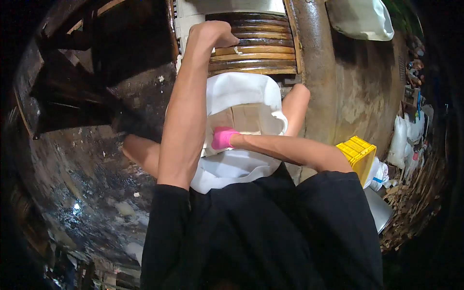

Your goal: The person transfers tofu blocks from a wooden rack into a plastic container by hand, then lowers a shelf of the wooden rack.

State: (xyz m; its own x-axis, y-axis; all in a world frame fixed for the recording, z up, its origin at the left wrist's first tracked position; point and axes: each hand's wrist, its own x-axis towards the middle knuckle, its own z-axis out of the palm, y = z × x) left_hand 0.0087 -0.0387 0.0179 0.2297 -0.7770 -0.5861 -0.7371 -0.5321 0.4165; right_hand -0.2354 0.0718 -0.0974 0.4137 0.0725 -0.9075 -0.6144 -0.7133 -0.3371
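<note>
My left hand [216,32], bare, reaches forward over a wet slatted wooden board [261,50]. Its fingers curl down toward the slats, and whatever they may hold is hidden. A small white scrap [237,50] lies just beside its fingertips. Between my legs is a white sack-like container [241,84] with a folded-out rim. Inside it are flat beige-brown slabs [247,117]. My right hand [224,138], in a pink glove, is down in the container against these slabs. Its fingers are bent, and what is in them does not show.
A pale sheet or tray [232,6] lies beyond the slats. Right of my right arm stands a yellow crate [356,152], with a grey metal container [378,210] near it. A white tub [362,19] is at the upper right. Dark, wet floor [72,183] spreads on the left.
</note>
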